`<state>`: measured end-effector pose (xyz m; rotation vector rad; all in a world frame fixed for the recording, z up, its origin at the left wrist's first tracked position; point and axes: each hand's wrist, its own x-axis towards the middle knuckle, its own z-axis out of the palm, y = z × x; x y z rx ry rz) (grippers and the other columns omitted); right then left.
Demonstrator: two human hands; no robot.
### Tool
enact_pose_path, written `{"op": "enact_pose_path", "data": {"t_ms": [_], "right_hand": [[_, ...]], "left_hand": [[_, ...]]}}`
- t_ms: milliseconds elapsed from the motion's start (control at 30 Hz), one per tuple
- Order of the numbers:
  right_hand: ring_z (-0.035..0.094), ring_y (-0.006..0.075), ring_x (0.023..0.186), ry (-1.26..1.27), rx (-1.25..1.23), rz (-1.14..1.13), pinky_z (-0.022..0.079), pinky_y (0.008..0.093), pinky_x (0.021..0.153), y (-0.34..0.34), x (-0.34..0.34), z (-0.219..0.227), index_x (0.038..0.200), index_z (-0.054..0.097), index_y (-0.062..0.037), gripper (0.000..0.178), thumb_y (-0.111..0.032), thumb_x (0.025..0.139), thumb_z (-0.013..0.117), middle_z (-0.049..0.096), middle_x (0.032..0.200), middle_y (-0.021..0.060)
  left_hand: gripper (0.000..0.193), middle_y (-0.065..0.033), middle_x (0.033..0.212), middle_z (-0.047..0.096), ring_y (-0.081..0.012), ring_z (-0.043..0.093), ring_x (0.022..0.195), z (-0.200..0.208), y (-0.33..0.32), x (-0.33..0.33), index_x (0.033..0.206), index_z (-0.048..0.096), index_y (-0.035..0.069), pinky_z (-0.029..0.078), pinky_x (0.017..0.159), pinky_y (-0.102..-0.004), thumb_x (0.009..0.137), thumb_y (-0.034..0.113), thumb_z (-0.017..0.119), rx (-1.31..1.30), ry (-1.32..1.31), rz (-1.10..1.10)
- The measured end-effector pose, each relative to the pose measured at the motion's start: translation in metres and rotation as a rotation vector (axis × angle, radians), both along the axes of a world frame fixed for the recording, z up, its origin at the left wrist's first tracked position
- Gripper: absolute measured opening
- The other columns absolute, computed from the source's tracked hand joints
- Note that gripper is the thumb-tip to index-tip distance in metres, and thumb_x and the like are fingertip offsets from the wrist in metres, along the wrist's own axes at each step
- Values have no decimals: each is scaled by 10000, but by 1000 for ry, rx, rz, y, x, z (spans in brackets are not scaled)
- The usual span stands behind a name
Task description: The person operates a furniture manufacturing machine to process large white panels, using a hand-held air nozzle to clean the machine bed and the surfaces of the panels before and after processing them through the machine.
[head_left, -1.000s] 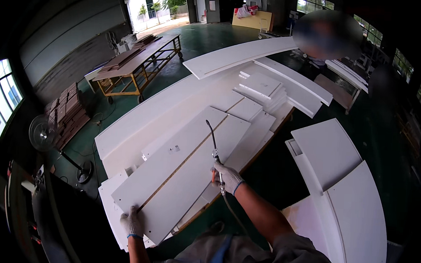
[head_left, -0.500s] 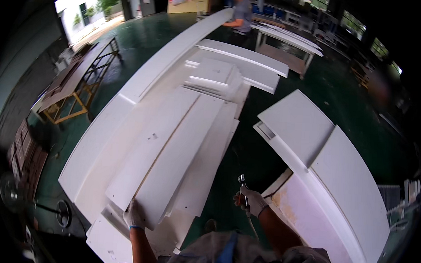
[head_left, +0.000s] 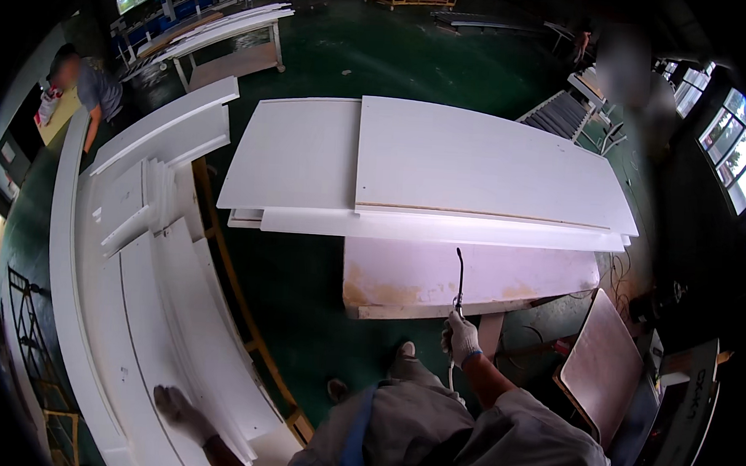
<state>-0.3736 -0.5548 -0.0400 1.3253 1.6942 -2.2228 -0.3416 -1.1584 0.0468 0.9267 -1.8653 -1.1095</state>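
Right gloved hand [head_left: 462, 337] closed round a thin black-nozzled air wand [head_left: 458, 281], near the stained white bench top [head_left: 438, 279]; left gloved hand [head_left: 180, 408] flat on the left white panels [head_left: 167, 307]; risk: trailing hose snags, nozzle scuffs board.

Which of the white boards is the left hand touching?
The left hand rests on the long white panel on the left bench, not the big stacked boards ahead.

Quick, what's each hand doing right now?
Left hand: gloved, resting flat on the white panels, holding nothing.
Right hand: gloved, closed around a thin air-blow gun.
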Motion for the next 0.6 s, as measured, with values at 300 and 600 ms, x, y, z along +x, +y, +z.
{"op": "enact_pose_path", "data": {"t_ms": [300,600], "right_hand": [[483,142,463,129,-134,-397,367,309,415,133,71,-30,804,552,-186,392,-513,1005,633,469,576,-17],[512,141,539,18,-95,-449,367,271,467,186,146,15,882,607,-145,414,-541,999,572,599,699,28]], "left_hand": [[410,-165,1214,714,-244,714,1110,-45,314,-271,1237,658,-36,554,970,-355,936,217,775,33,-41,-990],[566,-252,1213,708,-395,698,1115,-74,505,-487,1215,694,12,568,931,-510,899,481,684,-284,-717,-872]]}}
